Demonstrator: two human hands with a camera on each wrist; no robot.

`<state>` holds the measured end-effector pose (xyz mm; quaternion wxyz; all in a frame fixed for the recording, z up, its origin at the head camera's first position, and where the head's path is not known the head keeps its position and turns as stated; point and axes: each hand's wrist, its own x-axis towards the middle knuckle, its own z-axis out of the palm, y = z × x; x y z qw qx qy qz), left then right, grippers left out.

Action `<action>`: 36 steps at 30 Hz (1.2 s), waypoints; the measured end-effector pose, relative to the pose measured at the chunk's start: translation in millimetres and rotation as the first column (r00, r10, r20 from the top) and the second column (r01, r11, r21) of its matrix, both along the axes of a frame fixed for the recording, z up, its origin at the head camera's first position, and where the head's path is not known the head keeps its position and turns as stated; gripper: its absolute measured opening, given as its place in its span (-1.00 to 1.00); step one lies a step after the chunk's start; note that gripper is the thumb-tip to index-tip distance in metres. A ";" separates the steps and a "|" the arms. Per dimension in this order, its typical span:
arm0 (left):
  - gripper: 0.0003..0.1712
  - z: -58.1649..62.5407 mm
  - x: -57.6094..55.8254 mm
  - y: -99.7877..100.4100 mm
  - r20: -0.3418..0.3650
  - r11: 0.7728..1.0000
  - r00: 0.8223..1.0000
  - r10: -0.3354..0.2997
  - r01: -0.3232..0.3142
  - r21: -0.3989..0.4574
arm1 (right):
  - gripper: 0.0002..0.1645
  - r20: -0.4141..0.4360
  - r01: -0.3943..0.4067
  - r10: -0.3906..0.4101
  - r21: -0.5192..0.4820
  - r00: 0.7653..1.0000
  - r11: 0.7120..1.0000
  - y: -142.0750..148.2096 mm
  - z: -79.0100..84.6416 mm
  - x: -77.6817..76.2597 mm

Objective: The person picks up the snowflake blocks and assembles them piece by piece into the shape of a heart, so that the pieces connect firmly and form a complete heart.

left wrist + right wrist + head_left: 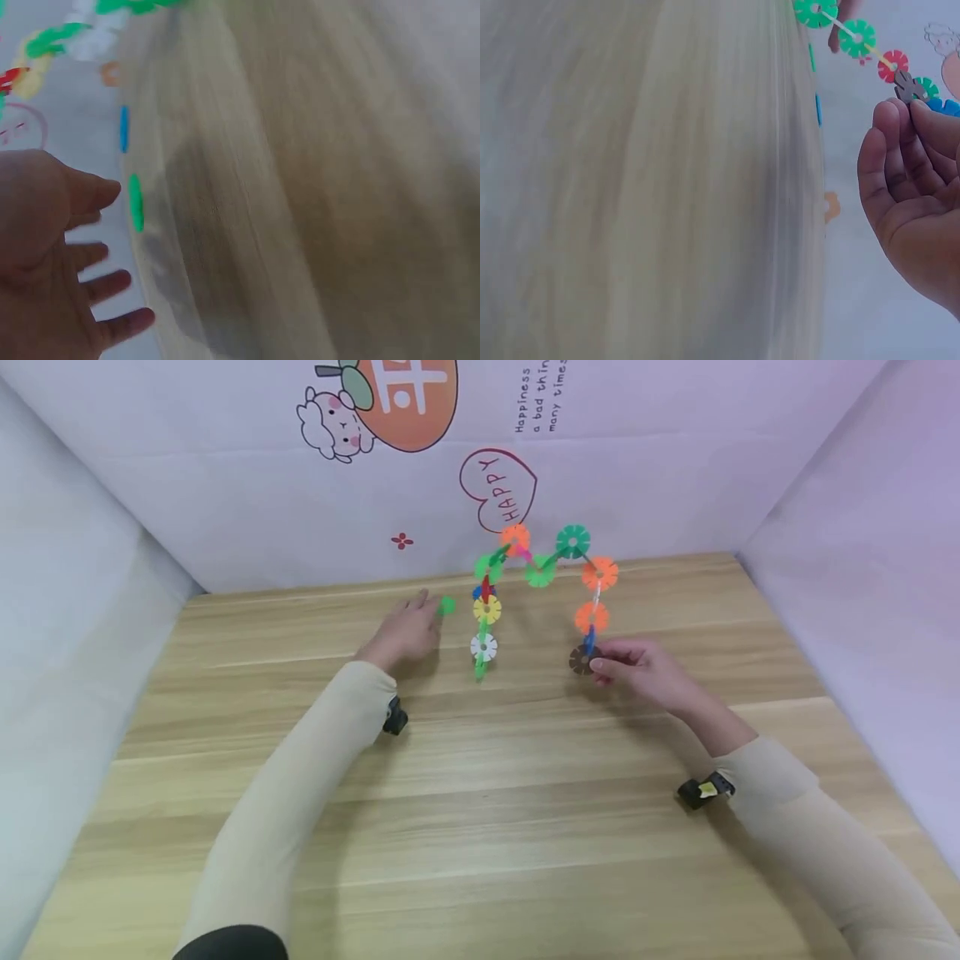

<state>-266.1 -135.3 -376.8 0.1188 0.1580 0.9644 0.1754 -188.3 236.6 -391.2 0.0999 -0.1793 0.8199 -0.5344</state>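
A chain of slotted snowflake discs hangs in an arch, with an orange disc point(515, 539) near its top and a white disc point(483, 647) low on its left side. At the chain's right end my right hand point(637, 670) pinches a dark brown disc point(582, 660) between thumb and fingers; the same brown disc point(909, 87) shows at the fingertips in the right wrist view. My left hand point(408, 631) reaches over the far table, fingers extended and spread, beside a loose green disc point(447, 605). In the left wrist view this green disc point(136, 202) lies just past the thumb tip.
A loose blue disc point(124, 129) lies on the wooden table point(480, 827) past the green one. Behind the table's far edge stands a white printed backdrop point(637, 468), and white walls point(60, 610) flank both sides.
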 end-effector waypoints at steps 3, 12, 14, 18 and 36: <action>-0.38 0.1 -6.4 2.9 0.014 0.996 1.000 -0.012 0.013 -0.085 | -0.75 0.005 0.031 -0.031 -0.018 0.999 0.999 -1.4 1.7 -1.8; -0.79 -7.1 -1.3 -5.7 -0.133 0.995 0.987 0.093 -0.095 -0.009 | -0.76 0.032 0.050 -0.047 -0.099 0.998 0.994 -7.0 4.4 -3.7; -0.82 -8.0 3.8 -8.7 -0.148 0.996 0.985 0.092 -0.093 0.001 | -0.76 0.034 0.053 -0.050 -0.098 0.998 0.994 -8.8 4.7 -3.3; -0.67 -9.6 15.3 -16.6 -0.100 0.993 0.990 0.102 -0.096 0.065 | -0.74 0.066 0.045 -0.038 -0.100 0.997 0.994 -16.1 3.6 -3.6; -0.84 -4.2 85.7 -16.8 0.106 0.888 0.994 0.008 -0.056 0.457 | -0.74 0.152 0.050 -0.026 -0.152 0.988 0.987 -74.5 -3.1 2.2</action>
